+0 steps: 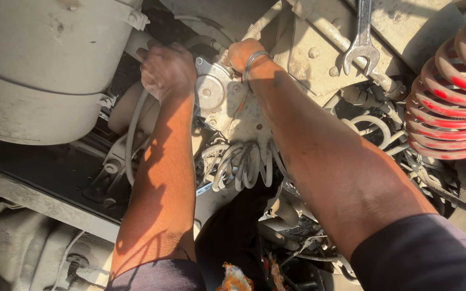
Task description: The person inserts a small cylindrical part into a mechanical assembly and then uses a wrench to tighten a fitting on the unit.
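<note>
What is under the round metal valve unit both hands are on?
Grey coiled hoses hang under the valve unit. The left hand and right hand cover its upper edges.

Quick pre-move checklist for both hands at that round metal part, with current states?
1. Left hand on the work: ok, it grips at the left edge of the round metal part.
2. Right hand placed: cannot tell, fingers hidden behind the part.
3. Wrench within reach: ok, resting on the frame, untouched.
4. Grey coiled hoses clear of the arms: not ok, they hang against the right forearm.
5. Red coiled hose clear: ok, off to the right.
</note>
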